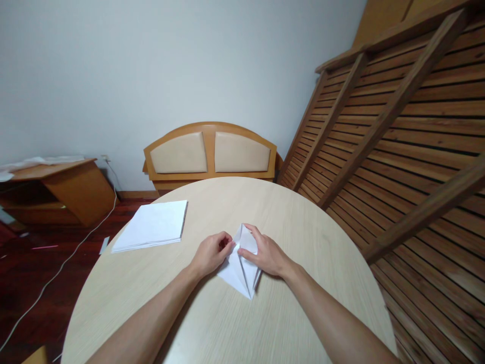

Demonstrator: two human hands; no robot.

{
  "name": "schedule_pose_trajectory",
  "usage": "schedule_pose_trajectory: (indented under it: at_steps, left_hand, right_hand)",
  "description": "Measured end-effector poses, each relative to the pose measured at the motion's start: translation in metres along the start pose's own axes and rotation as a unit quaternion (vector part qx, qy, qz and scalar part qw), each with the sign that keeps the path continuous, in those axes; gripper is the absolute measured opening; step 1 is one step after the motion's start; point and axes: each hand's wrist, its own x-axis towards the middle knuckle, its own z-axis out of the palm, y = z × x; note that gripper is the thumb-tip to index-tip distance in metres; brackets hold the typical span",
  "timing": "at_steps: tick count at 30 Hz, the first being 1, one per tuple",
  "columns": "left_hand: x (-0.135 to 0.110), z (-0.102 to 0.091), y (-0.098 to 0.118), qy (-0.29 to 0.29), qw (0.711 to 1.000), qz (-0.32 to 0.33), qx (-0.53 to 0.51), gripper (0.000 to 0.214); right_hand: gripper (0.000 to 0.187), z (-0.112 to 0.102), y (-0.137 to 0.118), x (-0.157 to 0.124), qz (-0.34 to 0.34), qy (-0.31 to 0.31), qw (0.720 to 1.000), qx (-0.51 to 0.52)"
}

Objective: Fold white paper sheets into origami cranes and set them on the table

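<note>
A folded white paper (239, 273), kite-shaped with its point toward me, lies in the middle of a round pale wooden table (303, 237). My left hand (210, 254) is curled, its fingertips pinching the paper's upper left edge. On the paper's right side rests my right hand (265, 253); its thumb presses the centre crease while its fingers wrap the upper flap. Both forearms reach in from the bottom of the view.
A stack of white paper sheets (153, 225) lies on the table's far left part. A wooden headboard (210, 151) leans on the wall behind the table, slatted bed frames (397, 151) stand at the right. A low wooden cabinet (56, 189) and a white cable (60, 263) are at the left.
</note>
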Motion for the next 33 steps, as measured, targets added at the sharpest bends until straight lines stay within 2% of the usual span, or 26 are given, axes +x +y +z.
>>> schedule_pose_trajectory:
  at_steps: [4,12,15,21,33]
  left_hand:
    - [-0.001,-0.002,0.002,0.000,1.000,0.003,-0.018,0.014]
    - [-0.005,-0.008,0.002,-0.054,0.996,0.062,0.037,0.016]
    - [-0.005,-0.008,0.003,-0.056,0.995,0.067,0.050,0.018]
    - [-0.005,-0.008,0.003,-0.049,0.995,0.061,0.056,0.021]
    - [-0.007,-0.008,0.007,-0.042,0.994,0.087,0.052,0.026]
  right_hand:
    - [0.086,0.000,-0.001,-0.001,0.012,-0.014,1.000,-0.009]
    - [0.088,-0.003,0.002,-0.002,-0.003,-0.025,1.000,0.016]
    - [0.084,-0.003,0.005,-0.002,-0.008,-0.021,1.000,0.014]
    - [0.061,-0.007,0.011,0.000,-0.025,0.008,0.999,0.030]
    - [0.055,-0.011,0.013,0.000,-0.013,0.011,1.000,0.008]
